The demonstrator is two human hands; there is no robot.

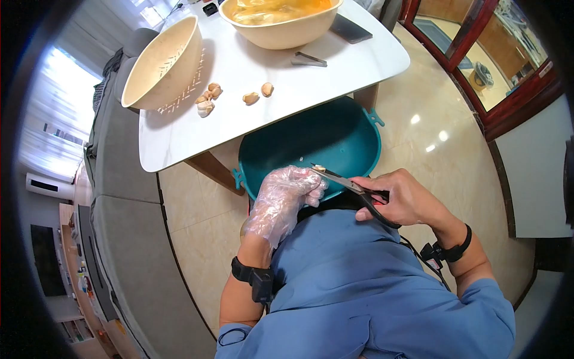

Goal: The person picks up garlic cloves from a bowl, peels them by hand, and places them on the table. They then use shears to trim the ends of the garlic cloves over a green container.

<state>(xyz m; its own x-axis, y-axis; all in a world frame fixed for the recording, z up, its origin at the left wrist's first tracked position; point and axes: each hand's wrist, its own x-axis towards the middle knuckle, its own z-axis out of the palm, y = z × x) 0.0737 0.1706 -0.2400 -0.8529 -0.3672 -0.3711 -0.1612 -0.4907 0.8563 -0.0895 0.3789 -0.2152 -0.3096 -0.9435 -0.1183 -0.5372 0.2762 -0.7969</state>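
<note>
My right hand (pixel 397 197) is closed round the black handles of a pair of scissors (pixel 350 182), its thumb and fingers through the loops. The metal blades point left, their tips at a small pale garlic clove (pixel 320 169). My left hand (pixel 287 194), in a clear plastic glove, pinches that clove; the fingers hide most of it. Both hands are over the near rim of a teal basin (pixel 311 128), which has a few tiny pale bits inside. On the white table (pixel 323 90) lie several garlic cloves (pixel 251 98), some clustered as part of a bulb (pixel 205 107).
A cream colander (pixel 158 69) stands tilted at the table's left. Behind it, a cream bowl (pixel 281 33) holds a yellowish plastic bag. Metal tweezers (pixel 309 60) and a dark flat object (pixel 351 29) lie nearby. A grey sofa (pixel 128 239) runs along the left.
</note>
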